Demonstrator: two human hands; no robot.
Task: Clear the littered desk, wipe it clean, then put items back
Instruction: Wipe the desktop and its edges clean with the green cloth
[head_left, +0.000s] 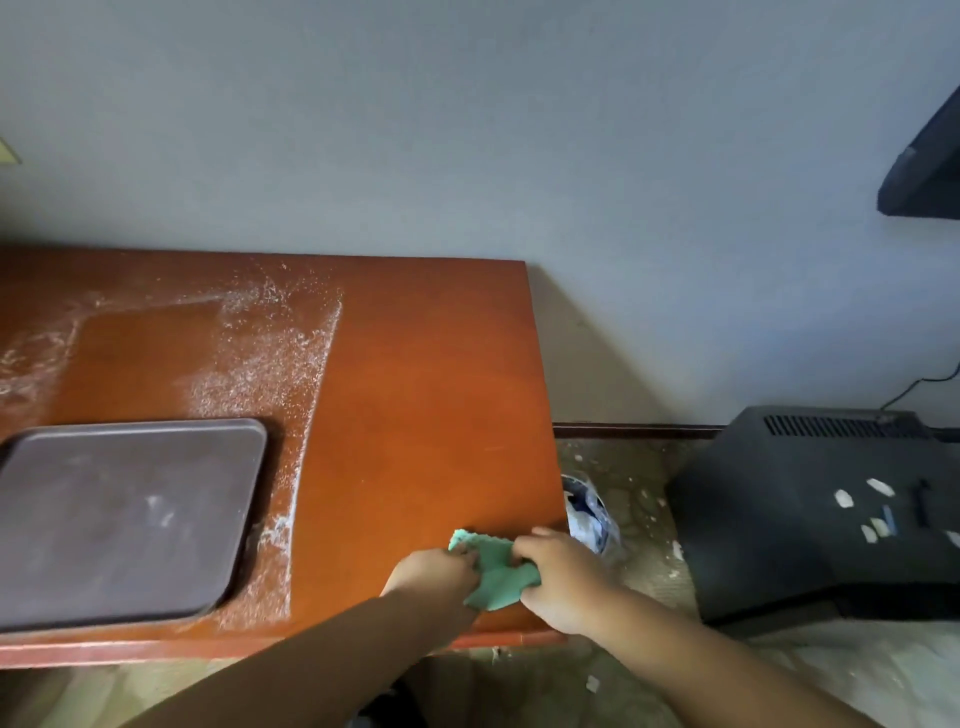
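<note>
**Left hand (436, 569) and right hand (563, 577) gripping a crumpled green cloth (496, 571) at the front right corner of the glossy orange-brown wooden desk (426, 389)**

Watching through the head feed, I am seeing two bare forearms coming in from the bottom edge and meeting over the desk. The left hand is curling its fingers down onto the cloth's left side, knuckles up, pinching the fabric. The right hand is closing round the cloth's right side, fingers bent and bunching it; I cannot tell where its thumb is sitting. The cloth is lying bunched between the two hands, touching the desk top, close to the front edge and near the right edge.

Around the hands the right part of the desk is showing bare, shiny wood. Further left, a band of scattered white powder (270, 364) is running from the back of the desk towards the front edge. Just beside that band, a rectangular dull brown plastic tray (124, 514) with rounded corners is lying flat on the desk, faint white smears on its face.

Off the desk's right edge, a small bin lined with a white bag (587, 512) is standing on the speckled floor, and beyond it a black boxy machine (810, 509) is carrying a few white paper scraps (844, 499) on its top.
</note>
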